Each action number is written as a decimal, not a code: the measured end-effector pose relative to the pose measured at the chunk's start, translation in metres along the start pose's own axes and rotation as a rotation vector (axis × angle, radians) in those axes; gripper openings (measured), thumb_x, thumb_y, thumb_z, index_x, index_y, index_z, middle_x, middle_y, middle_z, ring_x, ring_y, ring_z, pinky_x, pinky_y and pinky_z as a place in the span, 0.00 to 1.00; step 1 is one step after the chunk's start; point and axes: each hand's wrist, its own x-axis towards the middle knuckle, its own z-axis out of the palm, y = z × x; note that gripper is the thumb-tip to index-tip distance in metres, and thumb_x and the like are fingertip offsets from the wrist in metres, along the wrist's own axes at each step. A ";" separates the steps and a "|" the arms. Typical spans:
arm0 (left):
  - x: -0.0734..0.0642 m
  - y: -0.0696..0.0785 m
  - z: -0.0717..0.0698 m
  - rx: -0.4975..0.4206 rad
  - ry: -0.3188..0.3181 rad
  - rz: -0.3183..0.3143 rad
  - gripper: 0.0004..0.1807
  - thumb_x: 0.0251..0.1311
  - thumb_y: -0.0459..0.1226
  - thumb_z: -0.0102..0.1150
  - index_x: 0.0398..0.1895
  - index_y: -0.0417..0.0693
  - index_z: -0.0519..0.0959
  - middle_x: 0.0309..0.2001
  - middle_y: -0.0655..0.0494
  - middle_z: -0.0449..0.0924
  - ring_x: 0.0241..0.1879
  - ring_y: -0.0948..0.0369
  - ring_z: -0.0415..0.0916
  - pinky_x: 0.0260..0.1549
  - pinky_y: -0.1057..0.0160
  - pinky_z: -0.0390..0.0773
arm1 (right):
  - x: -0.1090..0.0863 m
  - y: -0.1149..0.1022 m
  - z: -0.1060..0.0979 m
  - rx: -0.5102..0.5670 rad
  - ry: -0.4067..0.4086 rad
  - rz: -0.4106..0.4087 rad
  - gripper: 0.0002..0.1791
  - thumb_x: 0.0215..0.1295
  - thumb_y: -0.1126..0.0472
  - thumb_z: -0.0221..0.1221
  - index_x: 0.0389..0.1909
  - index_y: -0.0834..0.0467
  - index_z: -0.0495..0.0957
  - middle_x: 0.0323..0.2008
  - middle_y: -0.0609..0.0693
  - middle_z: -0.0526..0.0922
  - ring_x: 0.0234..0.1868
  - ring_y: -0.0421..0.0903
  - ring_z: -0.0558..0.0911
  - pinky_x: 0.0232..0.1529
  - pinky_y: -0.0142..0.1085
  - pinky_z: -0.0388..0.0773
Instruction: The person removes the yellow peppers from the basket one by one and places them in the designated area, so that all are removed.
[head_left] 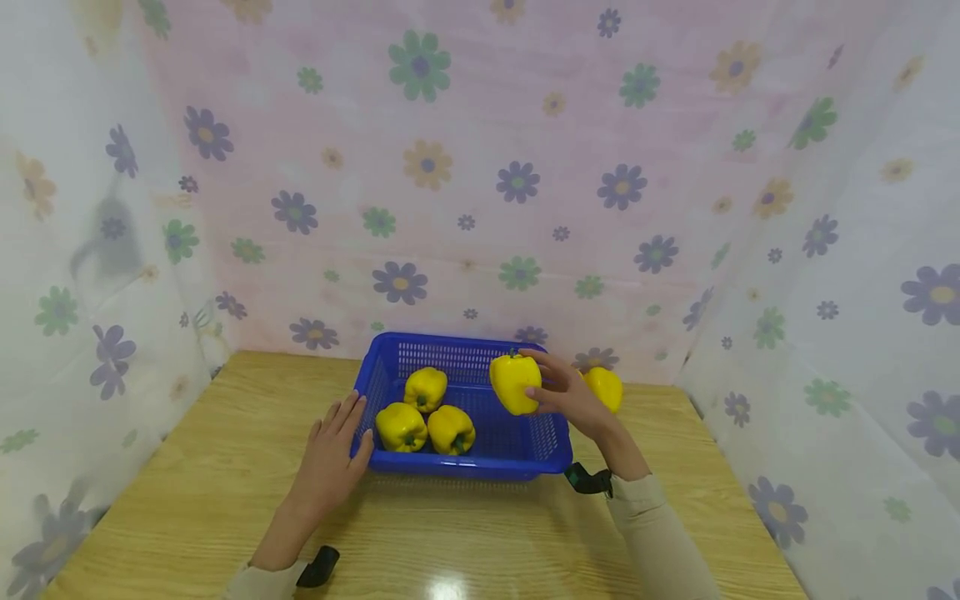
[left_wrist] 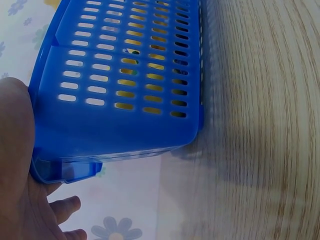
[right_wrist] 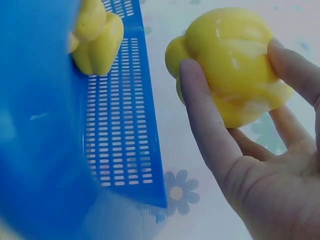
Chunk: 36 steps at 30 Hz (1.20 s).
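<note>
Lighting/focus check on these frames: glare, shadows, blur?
Head: bright glare on the wooden table at the bottom edge, grey shadow-like patch on the floral backdrop at left; left wrist: soft shadow on the table beside the blue basket; right wrist: basket's near part blurred, pale highlights on the held yellow pepper.

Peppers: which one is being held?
The yellow pepper in the right hand; three others lie inside the blue basket, another outside, right of it.
</note>
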 end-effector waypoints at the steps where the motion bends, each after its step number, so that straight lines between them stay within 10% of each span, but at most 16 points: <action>1: 0.000 0.000 0.000 0.001 0.004 0.001 0.32 0.77 0.42 0.47 0.79 0.37 0.58 0.79 0.39 0.53 0.76 0.34 0.50 0.69 0.26 0.48 | -0.003 0.000 0.000 0.000 0.001 -0.003 0.36 0.74 0.61 0.59 0.80 0.52 0.57 0.72 0.64 0.67 0.63 0.61 0.79 0.50 0.56 0.84; 11: 0.003 -0.001 0.001 -0.008 0.017 0.012 0.32 0.77 0.43 0.48 0.78 0.38 0.59 0.79 0.40 0.54 0.77 0.35 0.51 0.69 0.26 0.49 | -0.046 0.005 -0.015 0.028 0.162 -0.112 0.37 0.75 0.67 0.56 0.81 0.55 0.54 0.74 0.57 0.65 0.60 0.41 0.82 0.48 0.44 0.86; 25: 0.003 -0.003 0.004 -0.012 0.013 0.003 0.33 0.76 0.42 0.50 0.78 0.37 0.59 0.79 0.41 0.55 0.76 0.34 0.51 0.69 0.26 0.50 | -0.093 0.068 -0.028 0.381 0.411 -0.170 0.37 0.79 0.71 0.45 0.83 0.55 0.44 0.66 0.41 0.70 0.60 0.37 0.80 0.51 0.40 0.85; 36: 0.003 -0.003 0.001 -0.009 0.026 -0.008 0.33 0.75 0.41 0.51 0.78 0.38 0.60 0.79 0.40 0.55 0.76 0.35 0.52 0.69 0.26 0.51 | -0.116 0.087 -0.054 0.412 0.614 -0.165 0.34 0.77 0.73 0.48 0.80 0.53 0.53 0.63 0.42 0.73 0.58 0.36 0.82 0.45 0.38 0.86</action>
